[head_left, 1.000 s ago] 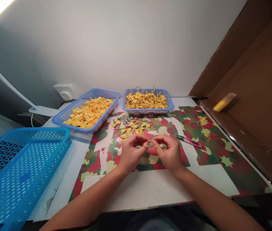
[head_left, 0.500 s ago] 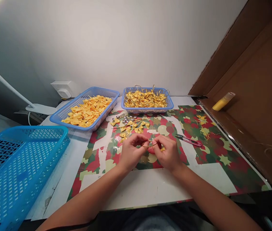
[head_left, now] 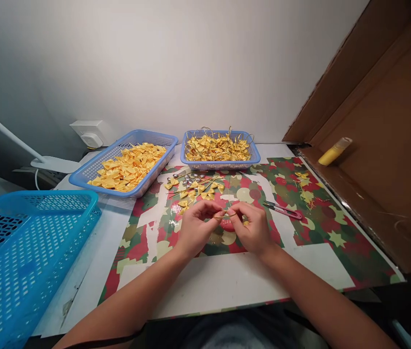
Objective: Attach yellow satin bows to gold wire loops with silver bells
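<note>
My left hand (head_left: 198,227) and my right hand (head_left: 252,227) meet fingertip to fingertip above the patterned sheet, both closed in a pinch. Between them runs a thin gold cord (head_left: 223,216), looped, with one end rising past the fingers. A bit of yellow ribbon shows by the right fingers, mostly hidden. Just beyond the hands lie several small yellow bows (head_left: 207,194), some gold cord pieces (head_left: 180,192) and several silver bells (head_left: 189,180). Pink-handled thread snips (head_left: 283,210) rest to the right of my right hand.
A blue basket of yellow bows (head_left: 76,180) stands at back left; another blue basket (head_left: 220,167) holds bows with gold cords. An turquoise basket (head_left: 94,198) is at the near left. A yellow-filled tube (head_left: 334,151) lies on the cardboard (head_left: 380,145) at right. Yellow scraps (head_left: 305,191) lie nearby.
The view has shifted slightly. Both hands keep their pinch on the gold cord, with the fingertips drawn a little closer together.
</note>
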### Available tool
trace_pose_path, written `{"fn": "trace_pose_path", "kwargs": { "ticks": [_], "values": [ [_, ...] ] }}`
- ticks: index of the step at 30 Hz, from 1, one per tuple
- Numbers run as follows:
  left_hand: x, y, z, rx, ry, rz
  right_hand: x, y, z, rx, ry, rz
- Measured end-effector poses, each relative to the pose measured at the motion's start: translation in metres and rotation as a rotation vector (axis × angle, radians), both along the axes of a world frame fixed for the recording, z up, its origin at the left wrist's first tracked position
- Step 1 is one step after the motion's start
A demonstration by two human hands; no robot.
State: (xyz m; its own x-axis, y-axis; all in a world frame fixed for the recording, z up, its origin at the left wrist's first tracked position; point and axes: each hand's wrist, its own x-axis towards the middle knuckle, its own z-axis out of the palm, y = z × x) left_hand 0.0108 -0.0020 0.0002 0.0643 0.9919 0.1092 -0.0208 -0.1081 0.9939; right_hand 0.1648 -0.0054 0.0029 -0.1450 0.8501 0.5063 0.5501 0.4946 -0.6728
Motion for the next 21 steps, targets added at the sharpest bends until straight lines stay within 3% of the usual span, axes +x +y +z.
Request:
{"fn": "trace_pose_path", "kwargs": {
  "ticks": [4,7,16,21],
  "values": [
    [-0.001,-0.002,-0.001,0.103,0.132,0.003,0.009,0.002,0.007,0.095,-0.261,0.008],
    [0.000,-0.004,-0.003,0.149,0.196,-0.016,0.015,0.004,0.008,0.081,-0.378,0.065],
    [0.004,-0.008,-0.001,0.104,0.255,-0.063,0.023,0.007,0.003,-0.039,-0.233,0.231],
    [0.005,-0.007,0.004,0.260,0.504,-0.122,0.028,0.009,0.003,-0.061,-0.172,0.253]
  ]
}}
